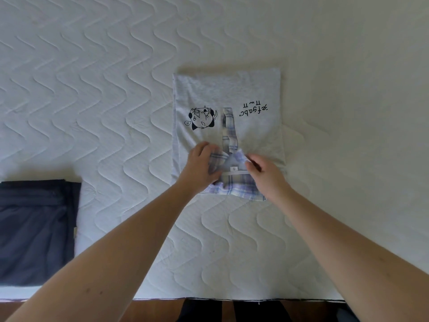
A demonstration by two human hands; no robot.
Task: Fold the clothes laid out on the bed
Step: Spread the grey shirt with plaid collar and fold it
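Note:
A light grey shirt (232, 91) with a black cartoon print and lettering lies folded into a rectangle on the white quilted bed (92, 101). Its plaid collar (234, 189) and plaid tie (228, 126) sit at the near edge. My left hand (199, 163) grips the left side of the collar. The collar's right flap is pinched by my right hand (262, 170). A small white label shows between the two hands.
A folded dark navy garment (34, 228) lies at the left near the bed's front edge. The bed's near edge (232, 299) runs along the bottom, with wooden floor and dark trouser legs below it.

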